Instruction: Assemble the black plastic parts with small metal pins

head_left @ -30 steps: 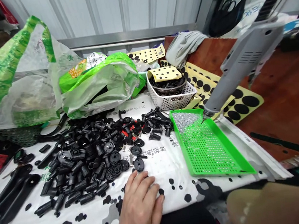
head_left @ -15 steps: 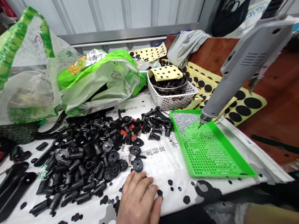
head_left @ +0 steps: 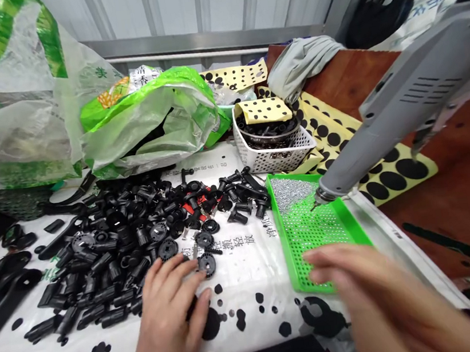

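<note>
My left hand (head_left: 166, 312) reaches over the near right edge of a heap of small black plastic parts (head_left: 111, 256). Its fingers are stretched out and apart, with the fingertips at some round black discs (head_left: 207, 264). My right hand (head_left: 375, 290), smeared by motion, is above the near end of a green perforated tray (head_left: 290, 249). Its fingers point left, a little apart from the thumb, and nothing shows between them. Small silvery screws (head_left: 291, 191) lie at the tray's far left corner. A grey electric screwdriver (head_left: 360, 142) slants down, its tip over the tray.
Behind the heap are plastic bags (head_left: 158, 117). A white basket (head_left: 273, 156) holds a bowl of black parts under a yellow dotted sheet. Sticker sheets (head_left: 395, 175) lie right of it. Long black handles (head_left: 8, 298) are on the left. A metal wall (head_left: 204, 7) closes the back.
My right hand has come into view from the lower right, over the tray. My left hand has moved left toward the black discs. The camera view has shifted slightly.
</note>
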Demonstrator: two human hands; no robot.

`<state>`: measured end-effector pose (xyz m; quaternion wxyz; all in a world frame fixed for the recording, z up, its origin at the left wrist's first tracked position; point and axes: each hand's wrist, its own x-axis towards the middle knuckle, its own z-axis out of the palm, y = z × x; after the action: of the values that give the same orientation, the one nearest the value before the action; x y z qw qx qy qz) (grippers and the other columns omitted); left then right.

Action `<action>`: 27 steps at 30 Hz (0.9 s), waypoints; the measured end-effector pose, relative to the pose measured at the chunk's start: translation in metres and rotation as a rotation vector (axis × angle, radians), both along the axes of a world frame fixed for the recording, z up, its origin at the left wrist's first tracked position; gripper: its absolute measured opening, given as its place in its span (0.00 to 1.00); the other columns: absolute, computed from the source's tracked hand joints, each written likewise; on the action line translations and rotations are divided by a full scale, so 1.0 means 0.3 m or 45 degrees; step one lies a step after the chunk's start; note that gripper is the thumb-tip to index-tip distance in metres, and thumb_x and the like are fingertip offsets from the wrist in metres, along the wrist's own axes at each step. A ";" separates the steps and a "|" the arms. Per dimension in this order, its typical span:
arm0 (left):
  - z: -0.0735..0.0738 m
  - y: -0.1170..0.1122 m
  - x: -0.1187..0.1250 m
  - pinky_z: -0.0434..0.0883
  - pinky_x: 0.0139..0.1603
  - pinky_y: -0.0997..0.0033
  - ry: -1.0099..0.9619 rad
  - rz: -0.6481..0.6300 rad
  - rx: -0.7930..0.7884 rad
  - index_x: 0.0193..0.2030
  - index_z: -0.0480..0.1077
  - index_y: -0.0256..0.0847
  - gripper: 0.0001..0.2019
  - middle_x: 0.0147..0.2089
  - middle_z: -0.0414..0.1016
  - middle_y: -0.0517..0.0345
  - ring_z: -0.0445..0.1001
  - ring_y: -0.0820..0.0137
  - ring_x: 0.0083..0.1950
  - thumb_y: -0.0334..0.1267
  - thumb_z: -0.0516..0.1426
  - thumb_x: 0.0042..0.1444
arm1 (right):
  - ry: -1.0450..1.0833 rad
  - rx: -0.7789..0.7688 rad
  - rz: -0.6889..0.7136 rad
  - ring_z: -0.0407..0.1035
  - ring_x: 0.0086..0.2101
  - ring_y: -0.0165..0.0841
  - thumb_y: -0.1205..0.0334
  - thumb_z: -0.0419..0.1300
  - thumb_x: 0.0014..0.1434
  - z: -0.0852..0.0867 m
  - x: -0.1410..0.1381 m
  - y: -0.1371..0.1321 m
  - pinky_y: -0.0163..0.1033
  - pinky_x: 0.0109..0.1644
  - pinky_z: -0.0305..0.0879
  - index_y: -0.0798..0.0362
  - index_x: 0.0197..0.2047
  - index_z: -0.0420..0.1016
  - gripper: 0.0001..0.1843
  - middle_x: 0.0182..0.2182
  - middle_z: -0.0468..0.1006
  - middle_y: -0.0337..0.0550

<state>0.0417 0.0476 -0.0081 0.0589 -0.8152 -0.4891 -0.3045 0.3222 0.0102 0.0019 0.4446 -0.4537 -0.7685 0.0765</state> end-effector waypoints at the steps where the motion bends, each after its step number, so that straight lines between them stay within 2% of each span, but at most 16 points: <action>1: 0.004 0.011 -0.010 0.58 0.58 0.42 0.023 0.060 0.014 0.44 0.70 0.40 0.10 0.46 0.76 0.47 0.69 0.55 0.54 0.30 0.57 0.54 | 0.015 -0.065 -0.029 0.71 0.44 0.40 0.71 0.55 0.60 0.055 -0.070 0.059 0.47 0.48 0.68 0.49 0.53 0.68 0.17 0.44 0.76 0.49; 3: 0.010 0.026 -0.025 0.57 0.58 0.40 0.060 0.130 0.041 0.43 0.71 0.41 0.09 0.46 0.76 0.48 0.69 0.53 0.54 0.32 0.57 0.54 | -0.071 -0.087 0.209 0.72 0.36 0.36 0.71 0.52 0.61 0.112 -0.202 0.150 0.41 0.39 0.71 0.51 0.48 0.70 0.14 0.36 0.77 0.46; 6: 0.017 0.032 -0.041 0.54 0.60 0.39 0.075 0.172 0.085 0.43 0.71 0.42 0.09 0.47 0.75 0.48 0.68 0.52 0.55 0.36 0.56 0.55 | -0.381 -0.259 0.104 0.72 0.35 0.38 0.70 0.50 0.62 0.085 -0.325 0.221 0.44 0.38 0.69 0.54 0.40 0.73 0.10 0.34 0.76 0.47; 9: 0.021 0.026 -0.053 0.53 0.61 0.40 0.070 0.199 0.098 0.44 0.70 0.43 0.09 0.49 0.74 0.48 0.66 0.51 0.57 0.37 0.56 0.55 | -0.680 -0.421 -0.016 0.71 0.32 0.37 0.70 0.51 0.62 0.027 -0.365 0.260 0.41 0.35 0.67 0.55 0.36 0.73 0.09 0.33 0.74 0.46; 11: 0.021 0.022 -0.056 0.54 0.61 0.40 0.066 0.184 0.111 0.45 0.70 0.43 0.10 0.49 0.74 0.47 0.66 0.51 0.57 0.36 0.56 0.55 | -0.735 -0.444 -0.057 0.70 0.31 0.36 0.70 0.52 0.62 0.008 -0.375 0.280 0.39 0.33 0.65 0.55 0.34 0.72 0.09 0.33 0.73 0.46; 16: 0.020 0.030 -0.042 0.54 0.60 0.40 0.064 0.123 0.117 0.46 0.69 0.42 0.11 0.50 0.72 0.46 0.65 0.52 0.57 0.35 0.56 0.55 | -0.687 -0.399 -0.079 0.70 0.29 0.34 0.71 0.53 0.61 -0.004 -0.384 0.303 0.36 0.30 0.62 0.55 0.32 0.73 0.10 0.33 0.72 0.47; 20: 0.031 0.049 -0.018 0.55 0.59 0.39 0.028 0.114 0.105 0.45 0.69 0.41 0.10 0.49 0.73 0.46 0.66 0.52 0.56 0.36 0.56 0.56 | -0.537 -0.354 -0.061 0.71 0.31 0.33 0.69 0.51 0.62 -0.011 -0.364 0.292 0.35 0.34 0.65 0.55 0.37 0.73 0.09 0.33 0.73 0.45; 23: 0.045 0.056 -0.005 0.56 0.59 0.43 -0.037 0.089 0.061 0.46 0.68 0.41 0.10 0.47 0.74 0.49 0.69 0.57 0.53 0.36 0.55 0.57 | -0.393 -0.279 0.032 0.71 0.34 0.33 0.68 0.49 0.64 -0.012 -0.352 0.280 0.35 0.39 0.67 0.56 0.41 0.72 0.11 0.35 0.74 0.46; 27: 0.053 0.061 0.002 0.59 0.59 0.48 -0.142 0.077 0.008 0.46 0.67 0.41 0.10 0.42 0.75 0.52 0.72 0.63 0.45 0.37 0.56 0.58 | -0.257 -0.172 0.186 0.70 0.34 0.33 0.66 0.47 0.64 -0.019 -0.355 0.273 0.36 0.39 0.68 0.57 0.42 0.73 0.13 0.36 0.74 0.48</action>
<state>0.0423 0.0658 0.0078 0.0433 -0.7816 -0.5152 -0.3489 0.2157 0.0920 -0.0037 0.3266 -0.4307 -0.8335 0.1143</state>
